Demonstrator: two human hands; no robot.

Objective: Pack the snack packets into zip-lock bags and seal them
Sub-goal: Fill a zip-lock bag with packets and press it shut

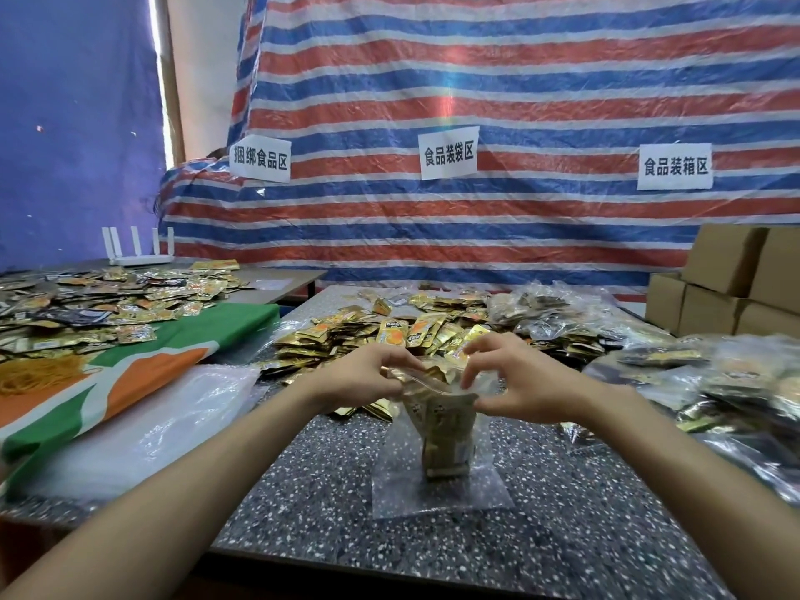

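A clear zip-lock bag (439, 478) stands upright on the speckled table (562, 534) in front of me, with several gold snack packets (441, 443) inside it. My left hand (359, 376) pinches the left end of the bag's top edge. At the right end of that edge, my right hand (515, 383) pinches the bag with curled fingers. The bag's mouth between the hands looks partly open. A heap of loose gold and orange snack packets (389, 335) lies just behind the hands.
Filled clear bags (714, 383) pile up at the right. Cardboard boxes (727, 288) stack at the far right. At the left lie a stack of empty plastic bags (143, 430), a green and orange cloth (130, 374), rubber bands (39, 374) and more packets (108, 305).
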